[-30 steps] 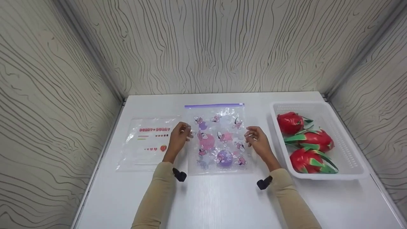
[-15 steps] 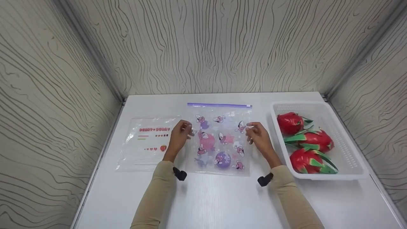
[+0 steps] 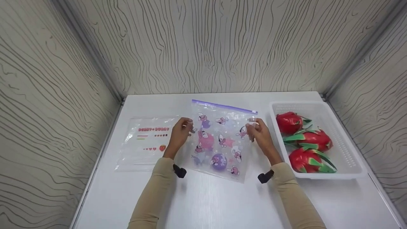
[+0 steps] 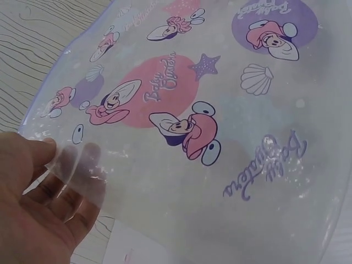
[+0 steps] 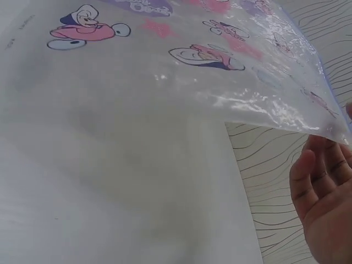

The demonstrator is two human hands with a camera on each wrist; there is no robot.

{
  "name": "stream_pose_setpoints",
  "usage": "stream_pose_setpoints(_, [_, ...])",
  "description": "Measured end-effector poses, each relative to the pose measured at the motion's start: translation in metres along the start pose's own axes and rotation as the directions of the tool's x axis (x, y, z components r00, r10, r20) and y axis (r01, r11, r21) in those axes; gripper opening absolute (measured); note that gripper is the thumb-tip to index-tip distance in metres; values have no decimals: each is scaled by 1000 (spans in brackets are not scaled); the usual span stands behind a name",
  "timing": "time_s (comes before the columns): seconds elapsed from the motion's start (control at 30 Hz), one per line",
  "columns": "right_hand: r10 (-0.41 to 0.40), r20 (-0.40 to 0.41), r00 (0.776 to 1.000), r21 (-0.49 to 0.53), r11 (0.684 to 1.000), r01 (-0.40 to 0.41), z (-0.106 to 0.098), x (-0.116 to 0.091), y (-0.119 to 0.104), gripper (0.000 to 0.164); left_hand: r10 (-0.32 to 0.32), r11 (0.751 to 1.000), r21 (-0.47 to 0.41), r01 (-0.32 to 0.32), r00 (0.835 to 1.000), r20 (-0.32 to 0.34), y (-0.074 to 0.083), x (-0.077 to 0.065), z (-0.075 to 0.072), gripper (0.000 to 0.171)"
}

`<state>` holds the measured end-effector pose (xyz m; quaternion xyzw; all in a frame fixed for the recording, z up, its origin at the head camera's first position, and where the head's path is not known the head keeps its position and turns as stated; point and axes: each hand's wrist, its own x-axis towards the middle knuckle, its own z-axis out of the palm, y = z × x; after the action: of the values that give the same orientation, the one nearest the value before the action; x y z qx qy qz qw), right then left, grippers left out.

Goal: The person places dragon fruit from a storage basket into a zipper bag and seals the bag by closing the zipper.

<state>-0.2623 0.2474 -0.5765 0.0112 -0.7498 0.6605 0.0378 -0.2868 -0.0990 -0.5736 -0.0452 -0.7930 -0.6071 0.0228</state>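
My tan sleeves [image 3: 148,197] reached forward over the white table [image 3: 210,203], a small black wrist camera [image 3: 180,171] at each cuff. Past them, my left hand [image 3: 180,135] pinched the left edge of a clear bag [image 3: 219,140], thumb on the near face and fingertips showing through the plastic from behind. My right hand [image 3: 261,135] had its fingers drawn narrow on the opposite edge, gripping it a little below the top corner. The bag hung between my two hands above the tabletop, turned aslant so that its right bottom corner came nearest me; I couldn't tell whether its lower edge touched the table. Pink cartoon figures, shells and "Baby Oysters" lettering covered it, and its purple strip [image 3: 224,107] ran along the far end, sloping nearer me toward the right.

Just beyond my left wrist, a second clear bag [image 3: 143,159] lay flat, printed with red lettering and a strawberry. On my right stood a white basket [image 3: 359,165] with three red dragon fruits [image 3: 316,140] along its left side. Behind everything rose a wavy-grained wall [image 3: 203,47].
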Motion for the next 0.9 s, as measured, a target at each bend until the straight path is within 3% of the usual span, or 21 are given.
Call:
stream_pose_setpoints(0.33, [49,-4,999,-25,999,-49,0,-3,-7,38,6,999,46,-7,1000,13,11,6,0,26])
stream_pose_setpoints(0.63, [-42,-81,996,-91,995,34,6,-7,-4,26,-12,998,68,10,999,30,13,8,3,42])
stream_pose_setpoints(0.9, [-120,-157,980,-60,992,112,20,-17,-21,22,41,997,58,-42,999,26,18,6,8,41])
